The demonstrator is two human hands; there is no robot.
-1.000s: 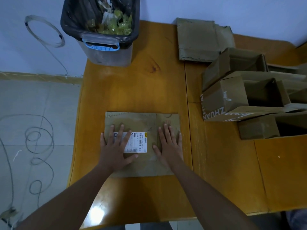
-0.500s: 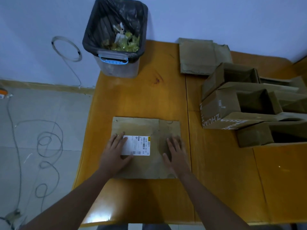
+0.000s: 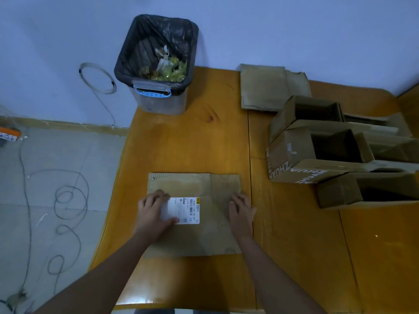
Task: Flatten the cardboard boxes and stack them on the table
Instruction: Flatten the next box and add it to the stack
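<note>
Both hands have slid outward on the flattened box since a second ago, when they pressed side by side near its middle. The left hand now rests flat over the left end of the label, fingers relaxed and grasping nothing. The right hand lies at the box's right edge; its fingers look straight, though whether they curl over the edge cannot be told. The box lies flat on the table, nearer the person than the bin. This spreading suggests the pressing is nearly done. To the box's right, open boxes remain unflattened, and beyond them, right of the bin, a flat pile waits, probably the stack this box must join.
</note>
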